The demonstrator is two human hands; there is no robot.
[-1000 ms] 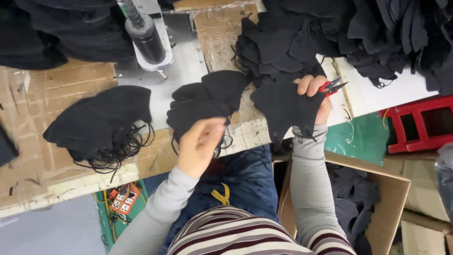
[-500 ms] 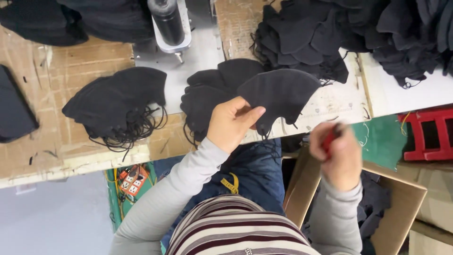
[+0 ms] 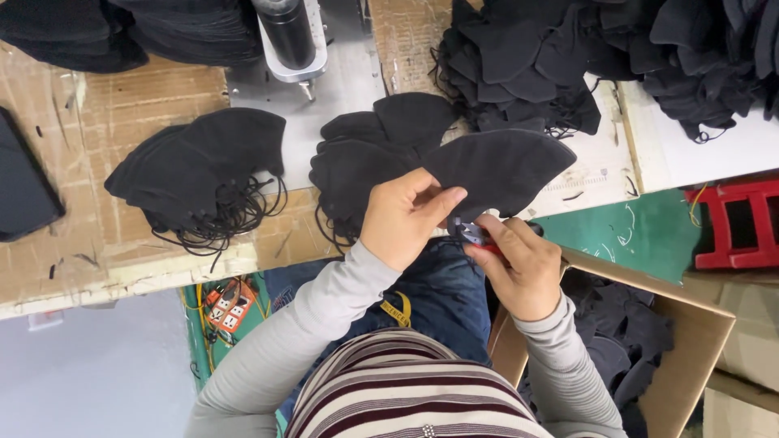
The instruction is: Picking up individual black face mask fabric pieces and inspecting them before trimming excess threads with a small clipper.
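Since half a second ago we have brought our right hand (image 3: 519, 272) up from the cardboard box (image 3: 698, 324) to the black mask (image 3: 499, 166). Our left hand (image 3: 406, 215) pinches the mask's near edge, holding it flat above the table edge — so the red-handled snips (image 3: 475, 235), closed in the right fist, can reach it. The blades are mostly hidden; whatever they are trimming is too small to tell.

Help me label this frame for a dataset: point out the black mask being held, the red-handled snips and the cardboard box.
black mask (image 3: 503, 166), head view, middle of its dark panel.
red-handled snips (image 3: 471, 235), head view, metal blades by the fingers.
cardboard box (image 3: 698, 332), head view, right wall.
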